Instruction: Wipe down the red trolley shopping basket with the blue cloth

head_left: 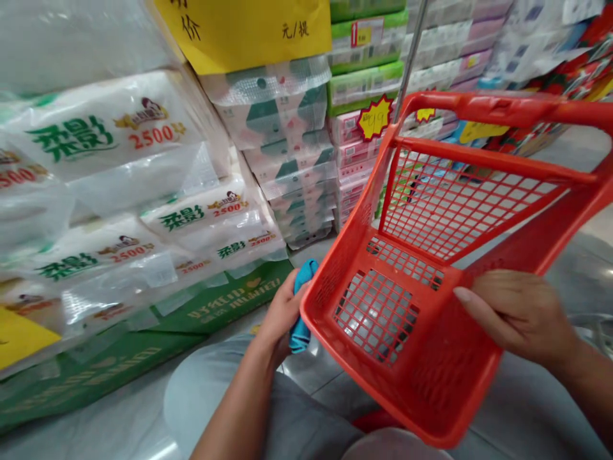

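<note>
A red plastic shopping basket (431, 383) is tilted over my lap, its open side facing up and away. My right hand (517, 313) grips the near rim of the basket, fingers curled over its edge. My left hand (282, 313) is closed on a blue cloth (301, 332) and presses it against the outer left wall of the basket. The basket's red handle (502, 108) stands up at the far side.
Stacked packs of white tissue paper (110, 191) rise at the left on green cartons (119, 364). More tissue packs (287, 147) and pink and green packs (364, 83) are piled behind. A yellow price sign (249, 32) hangs above. Grey floor tiles lie beneath.
</note>
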A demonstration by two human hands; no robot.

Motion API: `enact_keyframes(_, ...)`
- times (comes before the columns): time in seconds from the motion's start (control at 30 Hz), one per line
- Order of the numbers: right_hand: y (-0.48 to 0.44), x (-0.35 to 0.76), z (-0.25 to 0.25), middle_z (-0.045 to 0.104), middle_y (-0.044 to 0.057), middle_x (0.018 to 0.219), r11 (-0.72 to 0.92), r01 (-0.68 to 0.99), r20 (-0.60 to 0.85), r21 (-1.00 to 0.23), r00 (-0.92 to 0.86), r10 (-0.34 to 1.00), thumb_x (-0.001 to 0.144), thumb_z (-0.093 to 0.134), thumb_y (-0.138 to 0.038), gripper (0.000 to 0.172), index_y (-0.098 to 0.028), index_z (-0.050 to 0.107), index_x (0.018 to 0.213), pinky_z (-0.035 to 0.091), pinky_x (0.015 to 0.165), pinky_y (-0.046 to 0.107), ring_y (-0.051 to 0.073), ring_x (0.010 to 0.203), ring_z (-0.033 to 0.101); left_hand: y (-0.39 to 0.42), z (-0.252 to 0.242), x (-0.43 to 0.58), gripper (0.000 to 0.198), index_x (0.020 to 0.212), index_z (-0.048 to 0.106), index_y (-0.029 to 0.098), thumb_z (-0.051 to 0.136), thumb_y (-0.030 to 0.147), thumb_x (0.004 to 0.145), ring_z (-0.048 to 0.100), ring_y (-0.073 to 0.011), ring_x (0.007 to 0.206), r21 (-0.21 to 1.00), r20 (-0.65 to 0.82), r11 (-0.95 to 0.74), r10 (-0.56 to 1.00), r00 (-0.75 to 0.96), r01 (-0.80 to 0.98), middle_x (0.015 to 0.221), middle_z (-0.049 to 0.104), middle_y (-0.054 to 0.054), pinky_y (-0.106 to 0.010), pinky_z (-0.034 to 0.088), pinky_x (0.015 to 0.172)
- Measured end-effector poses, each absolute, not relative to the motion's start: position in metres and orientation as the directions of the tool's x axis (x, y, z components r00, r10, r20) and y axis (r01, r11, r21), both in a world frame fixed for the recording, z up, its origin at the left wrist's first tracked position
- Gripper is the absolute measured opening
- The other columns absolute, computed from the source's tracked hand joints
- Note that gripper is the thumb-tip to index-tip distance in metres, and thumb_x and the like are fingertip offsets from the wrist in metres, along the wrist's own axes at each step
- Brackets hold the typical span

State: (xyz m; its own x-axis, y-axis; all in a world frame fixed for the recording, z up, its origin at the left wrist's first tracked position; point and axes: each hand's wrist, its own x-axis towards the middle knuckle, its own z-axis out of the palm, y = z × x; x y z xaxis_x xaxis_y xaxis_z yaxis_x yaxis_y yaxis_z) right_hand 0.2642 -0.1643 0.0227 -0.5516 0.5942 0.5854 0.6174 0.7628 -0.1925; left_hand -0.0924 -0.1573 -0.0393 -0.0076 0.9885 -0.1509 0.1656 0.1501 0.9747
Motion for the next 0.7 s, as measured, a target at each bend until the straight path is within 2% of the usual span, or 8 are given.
enact_keyframes(0.1, -0.155, 0.27, 0.023, 0.041, -0.004, 0.052, 0.701, 0.698, 0.617, -0.146, -0.489, 0.616, 0.098, 0.055, -0.018, 0.043, -0.02, 0.043, 0.057, 0.032, 0.054, 0.025, 0.009, 0.049, 0.04, -0.165, -0.04, -0.086, 0.033, 0.104, 0.062, 0.02, 0.059, 0.049, 0.089, 0.057, -0.0158, 0.089, 0.959, -0.068, 0.07, 0.998, -0.02, 0.276, 0.097, 0.065, 0.0, -0.026, 0.049, 0.085)
enact_keyframes(0.17, -0.148, 0.272, 0.022, 0.042, -0.003, 0.053, 0.629, 0.764, 0.606, -0.14, -0.436, 0.665, 0.101, 0.053, -0.027, 0.044, -0.02, 0.045, 0.058, 0.032, 0.054, 0.025, 0.009, 0.05, 0.042, -0.167, -0.05, -0.083, 0.032, 0.1, 0.062, 0.019, 0.061, 0.048, 0.087, 0.058, -0.0172, 0.088, 0.942, -0.093, 0.08, 0.995, 0.022, 0.325, 0.095, 0.065, -0.001, -0.028, 0.049, 0.085)
enact_keyframes(0.23, -0.142, 0.275, 0.02, 0.048, -0.001, 0.057, 0.554, 0.824, 0.535, -0.12, -0.416, 0.735, 0.103, 0.049, -0.035, 0.045, -0.019, 0.051, 0.061, 0.033, 0.058, 0.026, 0.01, 0.054, 0.046, -0.168, -0.06, -0.081, 0.032, 0.096, 0.063, 0.018, 0.063, 0.047, 0.084, 0.059, -0.0193, 0.088, 0.926, -0.138, 0.106, 0.988, 0.064, 0.363, 0.094, 0.067, -0.003, -0.031, 0.049, 0.086)
enact_keyframes(0.33, -0.131, 0.28, 0.018, 0.053, 0.0, 0.06, 0.51, 0.855, 0.439, -0.095, -0.423, 0.792, 0.104, 0.045, -0.043, 0.049, -0.019, 0.055, 0.063, 0.035, 0.064, 0.028, 0.012, 0.059, 0.049, -0.171, -0.063, -0.079, 0.032, 0.106, 0.062, 0.019, 0.059, 0.045, 0.088, 0.061, -0.019, 0.089, 0.927, -0.107, 0.09, 0.994, 0.028, 0.364, 0.098, 0.068, -0.003, -0.031, 0.048, 0.087)
enact_keyframes(0.47, -0.118, 0.286, 0.018, 0.05, -0.001, 0.059, 0.515, 0.847, 0.435, -0.135, -0.416, 0.798, 0.104, 0.046, -0.045, 0.051, -0.019, 0.054, 0.061, 0.034, 0.066, 0.028, 0.011, 0.058, 0.047, -0.175, -0.057, -0.075, 0.029, 0.114, 0.059, 0.022, 0.056, 0.04, 0.092, 0.061, -0.0171, 0.094, 0.925, 0.005, -0.009, 1.0, 0.013, 0.38, 0.104, 0.067, -0.001, -0.028, 0.048, 0.089)
enact_keyframes(0.6, -0.119, 0.284, 0.02, 0.051, -0.001, 0.058, 0.483, 0.856, 0.396, -0.187, -0.384, 0.834, 0.103, 0.048, -0.044, 0.05, -0.018, 0.054, 0.061, 0.032, 0.064, 0.028, 0.01, 0.056, 0.046, -0.179, -0.067, -0.07, 0.023, 0.109, 0.059, 0.019, 0.051, 0.034, 0.094, 0.063, -0.0204, 0.098, 0.906, -0.111, 0.047, 0.985, 0.129, 0.421, 0.105, 0.068, -0.005, -0.033, 0.05, 0.092)
enact_keyframes(0.7, -0.132, 0.28, 0.02, 0.057, 0.0, 0.061, 0.475, 0.858, 0.338, -0.198, -0.395, 0.854, 0.102, 0.05, -0.043, 0.048, -0.019, 0.056, 0.062, 0.034, 0.067, 0.03, 0.011, 0.058, 0.05, -0.184, -0.066, -0.07, 0.025, 0.113, 0.058, 0.019, 0.051, 0.031, 0.093, 0.063, -0.0225, 0.103, 0.869, -0.159, 0.035, 0.965, 0.21, 0.494, 0.112, 0.068, -0.008, -0.036, 0.049, 0.095)
